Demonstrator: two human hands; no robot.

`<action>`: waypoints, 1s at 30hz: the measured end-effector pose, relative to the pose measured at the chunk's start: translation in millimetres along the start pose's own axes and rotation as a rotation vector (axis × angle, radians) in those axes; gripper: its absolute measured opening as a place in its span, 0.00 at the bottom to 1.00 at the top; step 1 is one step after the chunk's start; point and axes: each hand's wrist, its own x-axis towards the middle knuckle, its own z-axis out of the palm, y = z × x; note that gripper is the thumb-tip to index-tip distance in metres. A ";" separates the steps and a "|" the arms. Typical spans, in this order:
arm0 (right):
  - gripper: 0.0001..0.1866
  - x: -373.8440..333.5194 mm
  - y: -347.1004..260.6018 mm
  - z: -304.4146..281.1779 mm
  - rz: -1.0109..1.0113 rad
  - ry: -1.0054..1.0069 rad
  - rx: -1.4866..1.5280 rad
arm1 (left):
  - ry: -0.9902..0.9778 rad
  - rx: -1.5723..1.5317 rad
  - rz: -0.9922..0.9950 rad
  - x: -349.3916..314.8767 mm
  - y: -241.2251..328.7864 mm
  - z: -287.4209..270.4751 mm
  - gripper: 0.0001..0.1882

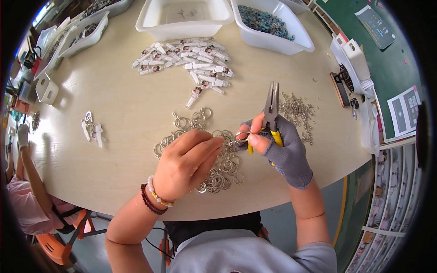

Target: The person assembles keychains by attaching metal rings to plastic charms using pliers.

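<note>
In the middle of the table lies a pile of silver key rings (221,178) with short chains. My right hand (284,145), in a grey fingerless glove, holds pliers (271,107) with yellow handles, jaws pointing away from me. Its thumb and fingertips also pinch a key ring (242,133) above the pile's right side. My left hand (189,159), bare, is closed over the pile, fingertips pressed together at the chain of that ring; what exactly they grip is partly hidden. To the right of the pliers are many tiny metal pieces (298,111).
Beyond the rings lies a heap of small white pieces with printed pictures (195,57). White bins (184,29) stand behind it, one with blue-green pieces (266,22). Finished-looking keychains (93,129) lie left. Another person's arm (34,175) is at far left.
</note>
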 end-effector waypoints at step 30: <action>0.09 1.0 17.9 7.5 -0.347 -0.252 -0.993 | 0.208 -0.003 -0.148 3.1 -5.8 -10.9 0.12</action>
